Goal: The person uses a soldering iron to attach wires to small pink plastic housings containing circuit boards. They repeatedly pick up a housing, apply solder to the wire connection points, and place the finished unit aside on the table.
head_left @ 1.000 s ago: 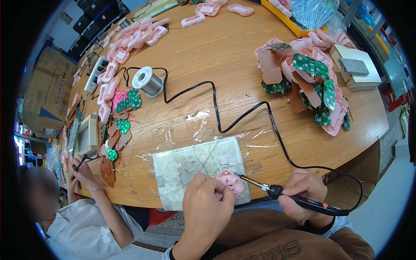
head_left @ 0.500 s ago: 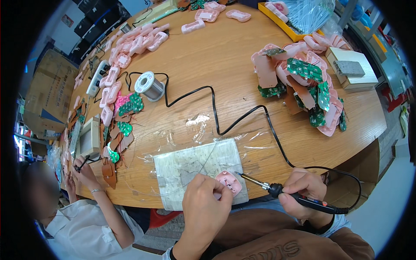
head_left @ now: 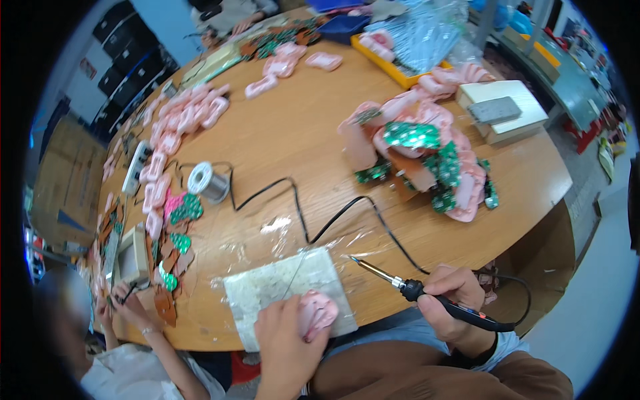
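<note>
My left hand is closed round a small pink plastic shell at the right part of a worn pale mat. Some of the shell is hidden behind my fingers. In my right hand is a soldering iron with a black handle, gripped between thumb and fingers. Its metal tip points up and left, clear of the shell and beyond the mat's right edge. A thin wire runs across the mat. The iron's black cord winds over the wooden table.
A heap of pink shells and green circuit boards lies to the right, by a cream box. A solder spool stands left of the cord. More pink shells line the far left. At left, a co-worker's hand holds a tool.
The soldering iron has drawn away from the pink shell, its tip now farther off. My left fingers have shifted from a pinch to a fuller hold. The whole view has tilted.
</note>
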The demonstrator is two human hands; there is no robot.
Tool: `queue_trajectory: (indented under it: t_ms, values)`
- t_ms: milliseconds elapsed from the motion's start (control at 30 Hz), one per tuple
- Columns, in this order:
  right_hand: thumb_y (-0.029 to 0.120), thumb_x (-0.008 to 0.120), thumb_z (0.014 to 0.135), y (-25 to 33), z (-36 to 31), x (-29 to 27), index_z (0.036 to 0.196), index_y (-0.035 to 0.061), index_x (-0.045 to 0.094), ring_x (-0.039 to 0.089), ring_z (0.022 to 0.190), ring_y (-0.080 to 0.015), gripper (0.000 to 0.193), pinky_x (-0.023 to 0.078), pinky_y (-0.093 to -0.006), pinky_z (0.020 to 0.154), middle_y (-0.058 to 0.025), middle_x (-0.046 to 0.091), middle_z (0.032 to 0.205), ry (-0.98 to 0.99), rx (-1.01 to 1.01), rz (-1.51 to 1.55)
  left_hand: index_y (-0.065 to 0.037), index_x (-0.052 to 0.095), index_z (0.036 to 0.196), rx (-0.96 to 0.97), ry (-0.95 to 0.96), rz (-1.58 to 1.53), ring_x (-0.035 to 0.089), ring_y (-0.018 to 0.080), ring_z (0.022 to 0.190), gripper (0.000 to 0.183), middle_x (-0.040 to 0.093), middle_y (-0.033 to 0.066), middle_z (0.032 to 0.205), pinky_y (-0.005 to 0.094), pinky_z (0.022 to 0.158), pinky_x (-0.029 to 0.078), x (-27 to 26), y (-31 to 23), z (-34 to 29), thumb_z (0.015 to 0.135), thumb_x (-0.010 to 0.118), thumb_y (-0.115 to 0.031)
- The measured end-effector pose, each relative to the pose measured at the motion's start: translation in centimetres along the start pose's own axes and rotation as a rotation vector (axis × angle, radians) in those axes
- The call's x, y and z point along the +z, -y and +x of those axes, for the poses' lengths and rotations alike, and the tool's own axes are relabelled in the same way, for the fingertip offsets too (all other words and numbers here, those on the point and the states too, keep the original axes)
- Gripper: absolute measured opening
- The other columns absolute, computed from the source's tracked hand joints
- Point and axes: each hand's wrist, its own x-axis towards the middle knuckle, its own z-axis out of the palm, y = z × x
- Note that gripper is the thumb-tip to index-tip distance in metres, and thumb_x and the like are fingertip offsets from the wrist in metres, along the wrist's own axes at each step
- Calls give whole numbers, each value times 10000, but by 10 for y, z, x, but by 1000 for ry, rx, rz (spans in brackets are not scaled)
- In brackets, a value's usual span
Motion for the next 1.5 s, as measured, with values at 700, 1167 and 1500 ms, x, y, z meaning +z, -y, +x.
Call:
queue_trajectory:
  t_ms: [700,1167,1500]
  values:
    - [28,593,865,16,6,-24,1025,-3,421,564,630,-137,236,488,-252,584,-151,558,820,-274,-28,206,88,378,1338,-150,109,-718,568,241,1059,723,590,207,1133,317,895,448,18,-37,277,828,684,-323]
    - [136,624,874,11,19,-13,1050,-10,418,591,747,-169,308,505,-304,694,-145,539,881,-212,-58,198,1,653,945,161,-93,-292,582,214,742,217,608,103,852,312,671,466,19,0,81,755,716,-82]
    - [368,544,906,31,22,-37,963,43,408,458,549,-94,357,386,-210,482,-49,459,693,-526,-244,-171,-54,624,722,314,-339,149,520,293,802,40,544,88,800,405,703,408,25,52,75,698,656,-52]
